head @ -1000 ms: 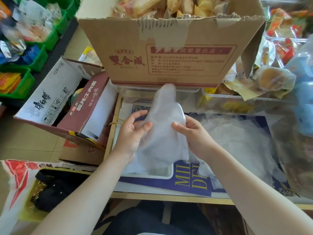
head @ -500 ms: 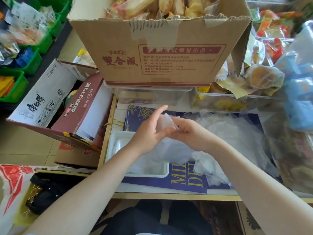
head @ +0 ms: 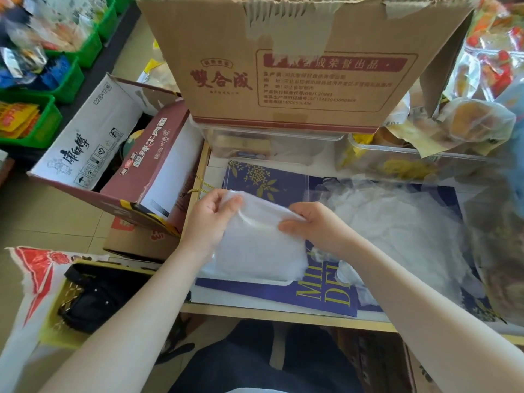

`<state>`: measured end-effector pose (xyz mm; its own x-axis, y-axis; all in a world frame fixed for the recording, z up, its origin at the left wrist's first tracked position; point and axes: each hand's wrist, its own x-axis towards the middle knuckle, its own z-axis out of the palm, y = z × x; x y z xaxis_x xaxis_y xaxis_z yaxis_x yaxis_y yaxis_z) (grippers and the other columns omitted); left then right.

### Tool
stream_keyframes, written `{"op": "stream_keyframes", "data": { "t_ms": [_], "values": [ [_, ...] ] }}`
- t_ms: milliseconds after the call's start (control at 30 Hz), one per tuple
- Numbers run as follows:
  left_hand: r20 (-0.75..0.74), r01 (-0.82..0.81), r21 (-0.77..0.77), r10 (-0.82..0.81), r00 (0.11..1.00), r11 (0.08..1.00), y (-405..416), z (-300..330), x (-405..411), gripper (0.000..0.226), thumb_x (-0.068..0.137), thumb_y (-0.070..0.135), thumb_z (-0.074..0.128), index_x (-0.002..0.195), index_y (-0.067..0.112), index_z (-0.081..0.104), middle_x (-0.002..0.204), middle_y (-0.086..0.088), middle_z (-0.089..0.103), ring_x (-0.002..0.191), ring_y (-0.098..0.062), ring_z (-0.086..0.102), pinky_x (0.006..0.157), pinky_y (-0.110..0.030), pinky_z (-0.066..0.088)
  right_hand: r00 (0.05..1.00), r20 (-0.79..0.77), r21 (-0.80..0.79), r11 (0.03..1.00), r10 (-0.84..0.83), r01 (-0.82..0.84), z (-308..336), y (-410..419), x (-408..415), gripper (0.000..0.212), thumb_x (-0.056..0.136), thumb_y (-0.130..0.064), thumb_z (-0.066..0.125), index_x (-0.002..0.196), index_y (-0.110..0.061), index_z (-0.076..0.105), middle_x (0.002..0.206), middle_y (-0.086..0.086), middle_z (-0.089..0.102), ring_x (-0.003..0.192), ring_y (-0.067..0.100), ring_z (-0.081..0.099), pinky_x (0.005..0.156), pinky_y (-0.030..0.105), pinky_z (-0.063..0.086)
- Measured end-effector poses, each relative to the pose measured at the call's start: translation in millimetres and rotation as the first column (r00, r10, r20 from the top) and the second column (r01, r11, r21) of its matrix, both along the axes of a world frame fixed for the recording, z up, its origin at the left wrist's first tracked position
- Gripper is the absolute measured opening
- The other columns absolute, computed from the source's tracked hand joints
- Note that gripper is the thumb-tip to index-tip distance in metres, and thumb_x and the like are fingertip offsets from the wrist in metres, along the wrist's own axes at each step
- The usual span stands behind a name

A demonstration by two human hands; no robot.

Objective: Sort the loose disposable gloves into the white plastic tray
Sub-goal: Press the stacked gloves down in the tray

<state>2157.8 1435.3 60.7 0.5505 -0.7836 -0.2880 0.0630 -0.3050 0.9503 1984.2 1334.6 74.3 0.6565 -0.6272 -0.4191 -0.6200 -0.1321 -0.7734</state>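
While both my hands work over the white plastic tray [head: 279, 282] at the tabletop's near-left corner, my left hand [head: 211, 219] pinches the folded glove stack [head: 259, 245] at its far-left corner and my right hand [head: 314, 225] grips its right edge. Its long axis runs roughly left to right, sitting just over the tray. More loose gloves [head: 402, 231] lie right, nearer my right hand.
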Motion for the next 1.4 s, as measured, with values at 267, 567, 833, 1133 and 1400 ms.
{"op": "stream_keyframes", "data": {
  "t_ms": [267,567,833,1133,1400],
  "values": [
    [0.296,-0.098,0.347,-0.01,0.955,0.933,13,-46,19,0.03,0.092,0.025,0.057,0.116,0.015,0.044,0.108,-0.005,0.053,0.078,-0.01,0.051,0.06,-0.017,0.039,0.941,-0.331,-0.107,0.994,-0.066,0.032,-34,33,34,0.013,0.09,-0.017,0.052,0.098,-0.011,0.045,0.082,0.005,0.047,0.079,0.032,0.056,0.063,0.031,0.04],
    [0.909,0.158,0.362,-0.385,0.161,0.919,25,-71,17,0.053,0.073,-0.001,0.071,0.122,0.001,0.051,0.122,-0.022,0.047,0.111,-0.036,0.05,0.087,-0.043,0.048,0.889,-0.391,-0.213,0.963,-0.238,0.164,-50,35,47,0.02,0.094,-0.004,0.041,0.113,-0.008,0.036,0.099,0.014,0.059,0.07,0.023,0.052,0.053,0.029,0.039],
    [0.412,0.367,0.82,-0.898,0.153,0.439,31,-60,25,0.084,0.088,0.065,0.034,0.15,0.016,0.004,0.158,0.001,-0.005,0.146,-0.021,-0.003,0.116,-0.033,0.0,0.849,-0.521,-0.591,0.756,-0.089,-0.283,-61,55,49,0.039,0.092,0.0,0.027,0.129,-0.001,0.039,0.129,0.015,0.048,0.108,0.031,0.054,0.076,0.033,0.048],
    [0.393,0.269,0.89,-0.919,-0.039,0.369,19,-71,24,0.086,0.093,0.047,0.046,0.148,0.016,-0.013,0.157,0.001,-0.018,0.145,-0.029,-0.008,0.116,-0.038,-0.001,0.713,-0.589,-0.336,0.687,0.381,-0.644,-79,53,61,0.073,0.092,-0.024,0.051,0.149,-0.005,0.009,0.158,0.011,0.007,0.144,0.024,0.012,0.115,0.039,0.012],
    [0.306,0.28,0.917,-0.952,-0.032,0.285,12,-64,24,0.098,0.086,0.04,0.061,0.149,0.016,-0.011,0.157,0.002,-0.016,0.144,-0.033,-0.003,0.115,-0.04,0.013,0.482,-0.814,-0.353,0.383,0.324,-0.854,-75,23,28,0.061,0.091,-0.045,0.049,0.14,-0.01,0.039,0.149,0.008,0.031,0.14,0.024,0.021,0.11,0.047,-0.017]
  ]
}}
